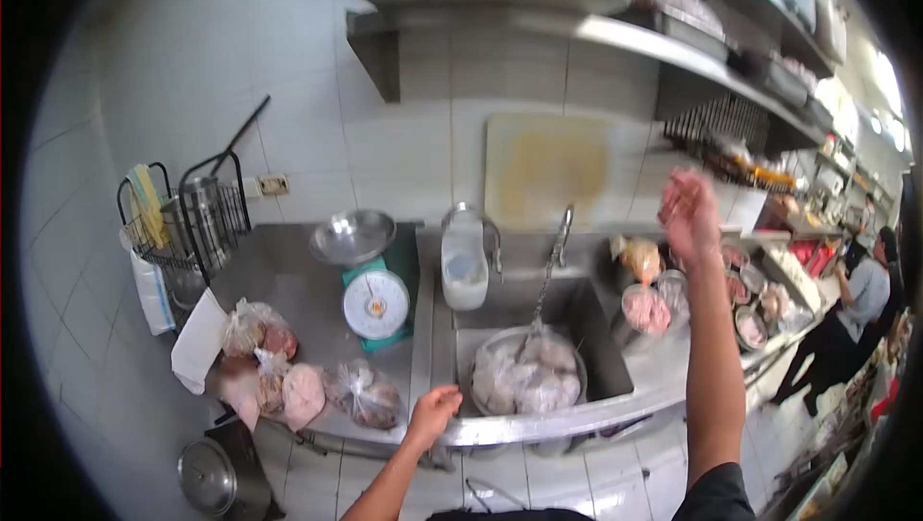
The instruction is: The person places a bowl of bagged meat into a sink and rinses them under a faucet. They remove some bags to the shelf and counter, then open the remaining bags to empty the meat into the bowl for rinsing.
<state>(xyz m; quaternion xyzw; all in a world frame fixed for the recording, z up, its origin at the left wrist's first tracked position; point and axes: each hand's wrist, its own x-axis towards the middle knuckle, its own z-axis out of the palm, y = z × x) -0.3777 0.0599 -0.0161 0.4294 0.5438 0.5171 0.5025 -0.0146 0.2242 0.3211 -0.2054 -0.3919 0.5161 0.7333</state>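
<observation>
— Across the steel worktop (pixel 279 266), how far along?
— Seemingly midway: central sink (pixel 612 367) holding a bowl (pixel 583 377) of plastic bags (pixel 538 382); left hand (pixel 437 410) near the front edge, partly open, apparently empty; right hand (pixel 690 213) raised, half-open, blurred, seemingly empty

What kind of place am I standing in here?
Probably a restaurant or commercial kitchen: there's a metal sink with bagged food under running water, a dial scale, and bags of what looks like raw meat.

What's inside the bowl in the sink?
Clear plastic bags with pale contents, heaped across the bowl. What exactly the bags hold can't be made out, and the bowl's bottom is covered by them.
</observation>
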